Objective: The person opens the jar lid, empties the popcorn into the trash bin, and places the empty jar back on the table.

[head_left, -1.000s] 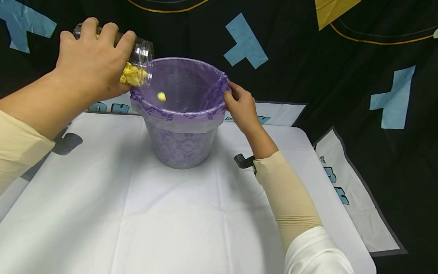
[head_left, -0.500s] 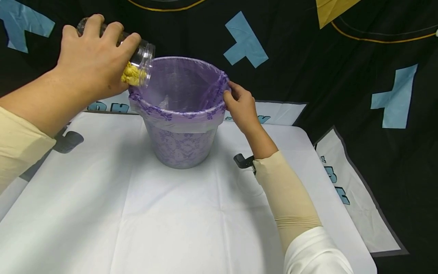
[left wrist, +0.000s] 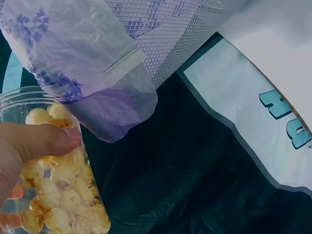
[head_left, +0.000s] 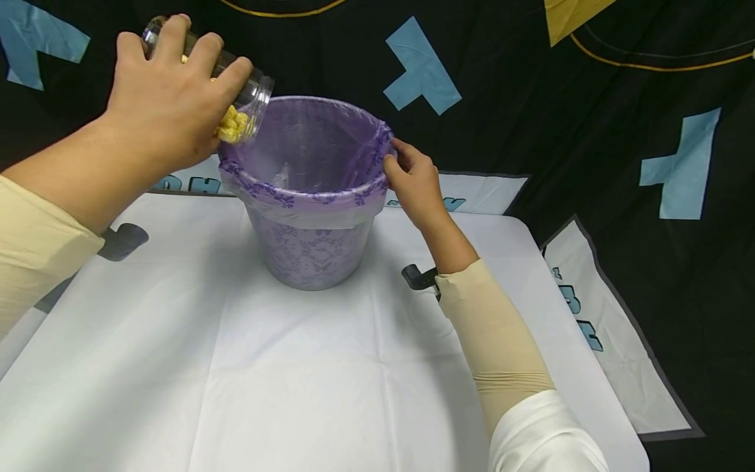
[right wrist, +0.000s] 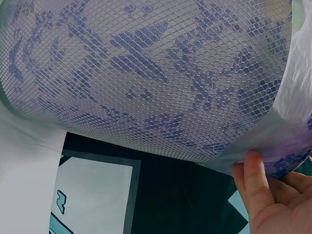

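My left hand (head_left: 168,108) grips a clear plastic jar (head_left: 258,98), tilted mouth-down to the right over the left rim of a mesh wastebasket (head_left: 309,259). Yellow popcorn (head_left: 232,124) lies inside near the jar's mouth. In the left wrist view the thumb (left wrist: 51,140) presses along the jar's side, with popcorn pieces (left wrist: 68,200) behind the clear wall. A purple floral bin liner (head_left: 283,195) lines the wastebasket and folds over its rim. On the right side my right hand (head_left: 415,183) holds the lined rim, thumb outside. The wastebasket's bottom is hidden.
The wastebasket stands on a white-covered table (head_left: 295,393), toward its far edge. A black clip (head_left: 419,277) lies beside the right forearm, and a dark grey strap-like piece (head_left: 124,241) lies near the left one. Black cloth (head_left: 501,98) with blue patches hangs behind.
A popcorn piece was falling into the wastebasket one second ago; it is out of sight now. My left hand and jar have moved slightly up and right. My right hand stays at the rim.
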{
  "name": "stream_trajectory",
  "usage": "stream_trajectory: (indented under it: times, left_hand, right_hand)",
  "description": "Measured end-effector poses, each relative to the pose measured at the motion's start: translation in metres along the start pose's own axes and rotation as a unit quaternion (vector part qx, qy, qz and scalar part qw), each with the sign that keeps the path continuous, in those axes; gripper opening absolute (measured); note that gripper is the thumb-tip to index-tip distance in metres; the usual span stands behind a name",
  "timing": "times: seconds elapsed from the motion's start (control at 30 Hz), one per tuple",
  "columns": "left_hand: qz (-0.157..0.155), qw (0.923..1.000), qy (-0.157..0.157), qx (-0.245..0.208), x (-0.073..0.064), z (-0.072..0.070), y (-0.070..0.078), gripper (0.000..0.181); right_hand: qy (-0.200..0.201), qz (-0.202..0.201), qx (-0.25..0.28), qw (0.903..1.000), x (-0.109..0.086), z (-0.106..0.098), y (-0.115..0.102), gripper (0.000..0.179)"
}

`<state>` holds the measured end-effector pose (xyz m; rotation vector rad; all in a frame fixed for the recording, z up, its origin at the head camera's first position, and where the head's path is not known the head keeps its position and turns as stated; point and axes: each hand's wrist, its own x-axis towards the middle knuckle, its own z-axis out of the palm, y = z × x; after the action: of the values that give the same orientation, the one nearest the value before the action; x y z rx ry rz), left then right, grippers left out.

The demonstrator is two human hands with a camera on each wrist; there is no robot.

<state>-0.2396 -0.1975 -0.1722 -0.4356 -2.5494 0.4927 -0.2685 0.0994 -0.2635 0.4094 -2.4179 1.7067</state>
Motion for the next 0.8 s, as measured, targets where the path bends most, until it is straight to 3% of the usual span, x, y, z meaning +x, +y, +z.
stream_trajectory:
  times: [0.8]
  left_hand:
    - [0.014, 0.9998, -0.008, 0.011, 0.0046, -0.0014, 0.003, 0.106]
  right_hand:
    - [0.001, 0.005, -0.004, 1.0, 0.0001, 0.0008, -0.0005, 0.05]
